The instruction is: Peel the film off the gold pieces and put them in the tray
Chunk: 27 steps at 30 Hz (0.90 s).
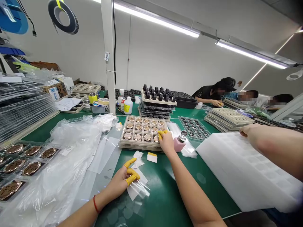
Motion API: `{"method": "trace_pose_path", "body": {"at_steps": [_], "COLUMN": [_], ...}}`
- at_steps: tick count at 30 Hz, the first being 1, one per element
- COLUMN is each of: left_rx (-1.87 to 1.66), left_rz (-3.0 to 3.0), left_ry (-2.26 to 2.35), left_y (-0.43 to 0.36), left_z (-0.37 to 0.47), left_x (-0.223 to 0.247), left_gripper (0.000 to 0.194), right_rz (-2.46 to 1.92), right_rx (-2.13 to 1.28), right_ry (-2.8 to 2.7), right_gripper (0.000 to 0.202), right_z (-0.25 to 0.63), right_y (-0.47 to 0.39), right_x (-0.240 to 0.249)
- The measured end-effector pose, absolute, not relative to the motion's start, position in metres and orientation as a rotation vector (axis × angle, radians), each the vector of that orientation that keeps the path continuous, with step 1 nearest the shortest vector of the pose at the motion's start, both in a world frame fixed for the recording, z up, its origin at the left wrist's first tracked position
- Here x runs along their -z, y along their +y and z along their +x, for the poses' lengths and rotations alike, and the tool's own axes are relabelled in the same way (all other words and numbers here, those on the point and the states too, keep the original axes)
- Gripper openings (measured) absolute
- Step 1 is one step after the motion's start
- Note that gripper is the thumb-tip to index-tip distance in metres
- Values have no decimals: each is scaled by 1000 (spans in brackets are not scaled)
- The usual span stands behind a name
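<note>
My left hand (127, 175), in yellow finger cots, is low over the green table. Its index finger points out while thumb and middle finger meet at a piece of clear plastic film (143, 189). White wipes (138, 159) lie by its fingertips. My right hand (167, 142) reaches to the front right corner of a beige tray (132, 145) of round gold-rimmed parts (137, 137). Its cotted fingers are bent close together by the corner part (156, 139); whatever is between them is hidden. Beside that hand stands a pink pump bottle (179, 143).
At right, another person's arm (276, 148) reaches over a large white moulded tray (227, 167). Plastic bags (78, 148) and clear trays of round parts (30, 151) cover the left. Behind are a rack of black pieces (157, 100) and white bottles (128, 105). People (214, 93) sit farther right.
</note>
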<state>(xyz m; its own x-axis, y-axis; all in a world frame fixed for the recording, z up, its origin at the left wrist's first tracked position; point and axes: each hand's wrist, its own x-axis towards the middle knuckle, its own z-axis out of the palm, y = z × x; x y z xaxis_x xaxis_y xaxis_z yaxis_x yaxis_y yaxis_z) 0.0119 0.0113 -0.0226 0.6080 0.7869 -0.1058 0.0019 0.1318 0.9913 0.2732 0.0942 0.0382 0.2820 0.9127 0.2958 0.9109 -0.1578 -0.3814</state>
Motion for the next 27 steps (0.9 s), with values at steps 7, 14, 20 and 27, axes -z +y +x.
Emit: {"method": "trace_pose_path", "body": {"at_steps": [7, 14, 20, 27], "left_rx": [-630, -624, -703, -760], "left_rz": [1324, 1279, 1206, 1177], "left_ry": [761, 765, 718, 535], "left_y": [10, 10, 8, 3], "left_z": [13, 12, 13, 11], "left_x": [22, 18, 15, 2], "left_gripper": [68, 61, 58, 69], "right_rz": [-2305, -2223, -1922, -1212], "right_rx": [-76, -168, -358, -1356], "right_ry": [-1752, -1870, -1804, -1985], "right_gripper": [17, 11, 20, 46], "right_z": [314, 318, 278, 197], "right_y": [93, 86, 61, 40], "right_x": [-51, -63, -84, -51]}}
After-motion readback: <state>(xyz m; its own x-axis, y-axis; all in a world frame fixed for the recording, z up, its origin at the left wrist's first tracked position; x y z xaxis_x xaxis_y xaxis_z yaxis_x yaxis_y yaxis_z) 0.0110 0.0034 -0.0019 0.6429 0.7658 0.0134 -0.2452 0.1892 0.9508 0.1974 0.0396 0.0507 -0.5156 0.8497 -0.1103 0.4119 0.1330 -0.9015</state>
